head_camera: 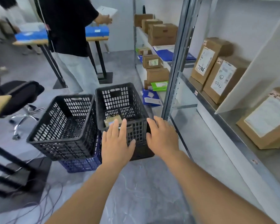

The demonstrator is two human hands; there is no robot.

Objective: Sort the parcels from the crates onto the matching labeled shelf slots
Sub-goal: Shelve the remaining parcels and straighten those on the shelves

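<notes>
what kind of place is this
Probably a small parcel sorting or storage room: metal shelving holds labelled cardboard boxes, and black plastic crates stand on the floor, one with a parcel inside.

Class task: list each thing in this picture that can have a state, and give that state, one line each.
Left hand: open, reaching to the crate.
Right hand: open, holding nothing.
Right black crate: holds one small parcel.
Left black crate: shows no parcel, stacked on a blue crate.
</notes>
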